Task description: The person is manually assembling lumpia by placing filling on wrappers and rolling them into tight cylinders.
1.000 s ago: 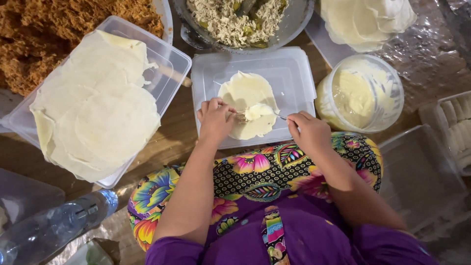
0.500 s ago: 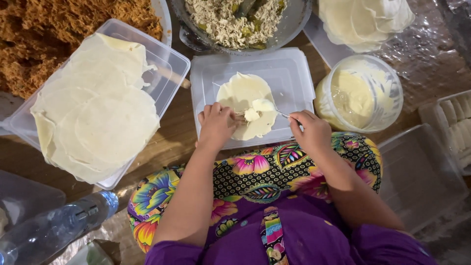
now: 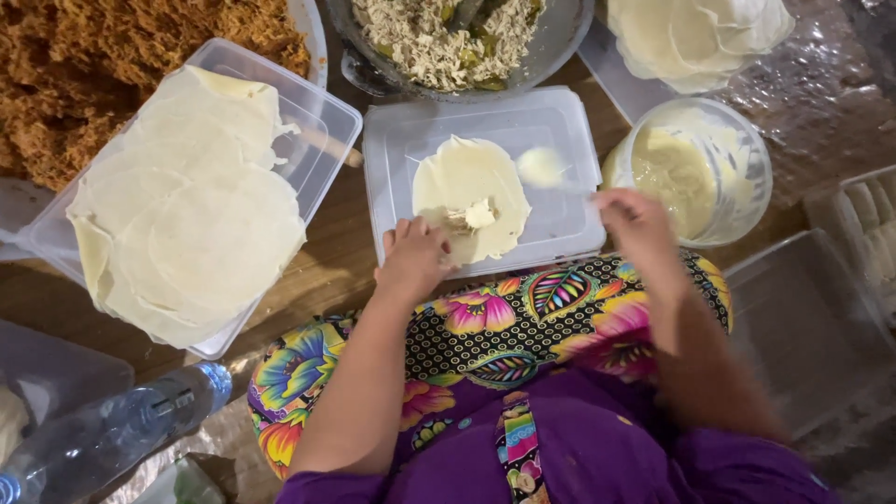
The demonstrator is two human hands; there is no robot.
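Here the left hand (image 3: 415, 257) presses curled fingers on the near edge of the wrapper (image 3: 471, 196) lying mid-lid (image 3: 569, 219). The right hand (image 3: 635, 219), blurred, grips a loaded spoon (image 3: 541, 166) above the lid's far right corner; paste could drip off there, or the thin wrapper tear.

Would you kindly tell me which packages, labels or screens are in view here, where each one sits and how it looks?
Plastic water bottle: bottom left, lying on its side, clear with a blue cap end; any label is too blurred to tell.
Tub of cream: right of the flat lid, round, clear plastic, pale yellow contents, no label showing.
No signs or screens in view.
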